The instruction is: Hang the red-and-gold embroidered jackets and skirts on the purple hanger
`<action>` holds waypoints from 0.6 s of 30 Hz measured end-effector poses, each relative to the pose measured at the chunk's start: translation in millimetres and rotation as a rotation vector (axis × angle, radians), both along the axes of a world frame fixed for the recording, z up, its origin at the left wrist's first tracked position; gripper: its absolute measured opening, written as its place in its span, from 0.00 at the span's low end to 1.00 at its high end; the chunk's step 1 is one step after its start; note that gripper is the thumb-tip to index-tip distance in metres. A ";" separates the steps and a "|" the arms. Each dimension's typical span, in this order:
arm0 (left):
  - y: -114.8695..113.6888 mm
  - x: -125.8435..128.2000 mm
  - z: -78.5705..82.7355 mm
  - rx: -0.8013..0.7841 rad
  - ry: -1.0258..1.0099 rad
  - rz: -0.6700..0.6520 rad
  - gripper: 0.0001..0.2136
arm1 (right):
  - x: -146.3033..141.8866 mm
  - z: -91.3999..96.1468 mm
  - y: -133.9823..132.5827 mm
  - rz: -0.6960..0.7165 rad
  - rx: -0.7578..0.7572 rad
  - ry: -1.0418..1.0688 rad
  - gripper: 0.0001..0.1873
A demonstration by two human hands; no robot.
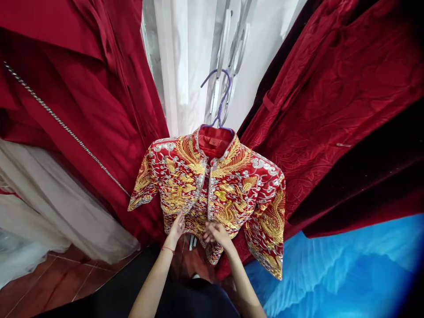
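A red jacket thick with gold and silver embroidery hangs on a purple hanger in front of me. My left hand touches the lower hem of its left front panel. My right hand pinches the lower edge of the right front panel near the centre opening. A red string sits on my left wrist. Both forearms reach up from the bottom of the view.
Dark red garments hang on the left and on the right. White fabric hangs behind the hanger, pale tulle lies lower left, and blue fabric fills the lower right. Reddish floor tiles show below.
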State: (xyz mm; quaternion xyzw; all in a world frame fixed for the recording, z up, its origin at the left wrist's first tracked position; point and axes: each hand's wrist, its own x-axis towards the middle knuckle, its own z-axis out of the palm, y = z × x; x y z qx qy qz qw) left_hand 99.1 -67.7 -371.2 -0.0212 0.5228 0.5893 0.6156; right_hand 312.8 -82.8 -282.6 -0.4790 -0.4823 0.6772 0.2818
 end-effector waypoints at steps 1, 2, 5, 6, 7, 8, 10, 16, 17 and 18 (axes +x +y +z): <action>-1.6 0.0 -1.7 0.021 -0.012 0.022 0.11 | 2.0 -19.0 -6.1 -0.038 -0.153 -0.001 0.26; -4.1 1.1 -3.3 0.044 -0.026 0.042 0.10 | 2.6 -36.2 -11.8 -0.149 -0.260 0.029 0.25; -16.5 10.4 -9.2 0.088 -0.065 0.078 0.09 | -1.0 -72.0 -21.0 -0.282 -0.279 0.101 0.28; -21.7 14.8 -11.9 0.101 -0.081 0.082 0.09 | -2.9 -79.0 -20.9 -0.325 -0.269 0.161 0.29; -27.0 19.6 -15.1 0.119 -0.101 0.085 0.08 | -4.6 -84.5 -19.3 -0.383 -0.267 0.248 0.29; -32.1 24.2 -18.5 0.141 -0.124 0.090 0.08 | -5.9 -88.8 -16.4 -0.453 -0.270 0.347 0.29; -41.4 32.6 -24.0 0.184 -0.166 0.110 0.07 | -7.7 -95.2 -8.5 -0.589 -0.278 0.537 0.26; -75.0 41.5 -9.4 0.236 -0.157 0.159 0.08 | -25.8 -92.4 -4.3 -0.657 -0.223 0.660 0.20; -84.3 40.2 -3.0 0.249 -0.160 0.145 0.09 | -32.4 -88.4 -11.0 -0.655 -0.210 0.659 0.21; -94.8 38.2 3.6 0.257 -0.171 0.129 0.08 | -39.5 -83.8 -20.1 -0.658 -0.188 0.657 0.21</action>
